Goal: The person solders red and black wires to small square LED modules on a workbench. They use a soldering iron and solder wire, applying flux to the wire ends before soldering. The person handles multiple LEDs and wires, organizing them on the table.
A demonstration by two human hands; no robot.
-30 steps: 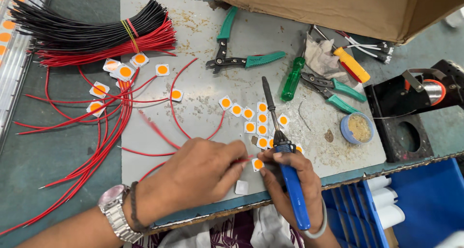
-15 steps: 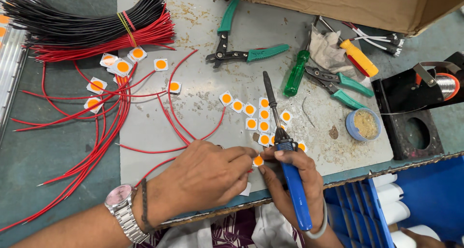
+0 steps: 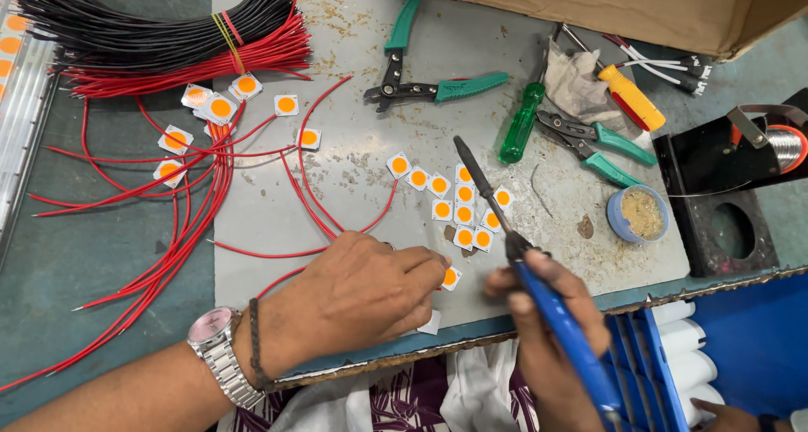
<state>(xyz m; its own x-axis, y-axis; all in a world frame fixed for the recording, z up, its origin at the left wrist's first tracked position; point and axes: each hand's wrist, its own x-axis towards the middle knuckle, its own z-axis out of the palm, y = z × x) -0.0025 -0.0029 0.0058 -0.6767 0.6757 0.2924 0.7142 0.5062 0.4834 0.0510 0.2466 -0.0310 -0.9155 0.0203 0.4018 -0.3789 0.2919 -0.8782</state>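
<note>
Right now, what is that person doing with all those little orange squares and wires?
A person sits at a grey work board. The left hand presses its fingers by one small white square with an orange dot near the board's front edge. The right hand holds a blue-handled soldering iron, its tip up over a cluster of similar squares. Loose red wires lie to the left; pliers and a green screwdriver lie behind.

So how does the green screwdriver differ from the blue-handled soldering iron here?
The green screwdriver lies untouched on the grey mat; the soldering iron is held in the right hand. The screwdriver's handle is clear green, the iron's blue. The iron looks longer. Both point up-left.
</note>
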